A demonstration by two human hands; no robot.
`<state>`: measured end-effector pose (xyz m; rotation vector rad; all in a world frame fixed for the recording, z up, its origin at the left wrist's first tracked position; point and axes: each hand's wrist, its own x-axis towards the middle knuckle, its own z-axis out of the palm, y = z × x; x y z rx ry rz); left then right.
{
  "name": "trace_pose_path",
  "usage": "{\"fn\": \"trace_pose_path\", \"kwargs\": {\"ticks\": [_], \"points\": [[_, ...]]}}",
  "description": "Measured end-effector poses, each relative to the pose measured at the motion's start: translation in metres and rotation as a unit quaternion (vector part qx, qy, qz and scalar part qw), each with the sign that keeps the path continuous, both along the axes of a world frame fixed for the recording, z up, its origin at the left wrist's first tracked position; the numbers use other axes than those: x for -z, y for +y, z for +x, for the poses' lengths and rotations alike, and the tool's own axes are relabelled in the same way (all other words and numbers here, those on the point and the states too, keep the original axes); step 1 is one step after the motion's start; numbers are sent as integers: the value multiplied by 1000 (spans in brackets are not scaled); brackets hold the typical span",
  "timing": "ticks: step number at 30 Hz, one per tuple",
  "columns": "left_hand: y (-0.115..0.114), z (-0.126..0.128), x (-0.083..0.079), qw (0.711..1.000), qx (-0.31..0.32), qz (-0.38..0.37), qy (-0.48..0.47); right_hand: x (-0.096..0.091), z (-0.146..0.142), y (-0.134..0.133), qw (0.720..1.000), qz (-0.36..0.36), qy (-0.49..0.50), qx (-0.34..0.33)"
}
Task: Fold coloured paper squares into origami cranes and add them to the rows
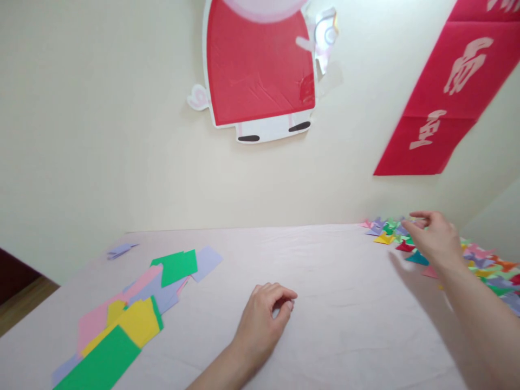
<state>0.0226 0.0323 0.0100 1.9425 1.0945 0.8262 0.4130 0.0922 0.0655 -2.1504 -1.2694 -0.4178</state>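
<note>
My left hand (264, 319) rests on the pale tablecloth (333, 303) near the middle, fingers curled loosely inward with nothing visible in them. My right hand (433, 238) reaches out to the far right, hovering over a heap of folded coloured paper pieces (487, 265) by the wall. Its fingers are stretched forward and slightly bent, and I cannot see anything held in them. A spread of flat coloured paper sheets (134, 303), green, yellow, pink and lilac, lies to the left of my left hand.
A single folded lilac piece (119, 250) lies at the far left by the wall. On the wall hang a cartoon figure in a red dress (260, 70) and a red banner (447, 92). The table's left edge drops to a wooden floor (24, 298).
</note>
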Motion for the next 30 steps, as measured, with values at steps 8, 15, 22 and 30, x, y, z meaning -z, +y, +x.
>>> {"fn": "trace_pose_path", "kwargs": {"ticks": [8,15,22,30], "points": [[-5,3,4,997,-32,67,20,40,-173,-61,925,-27,186,-331],[-18,-21,4,988,-100,110,49,75,-249,-94,838,-84,242,-482],[0,-105,4,966,-211,119,90,75,-236,-83,861,-54,286,-416],[15,-212,-9,919,-347,69,173,75,-234,-83,859,-63,306,-406]]}}
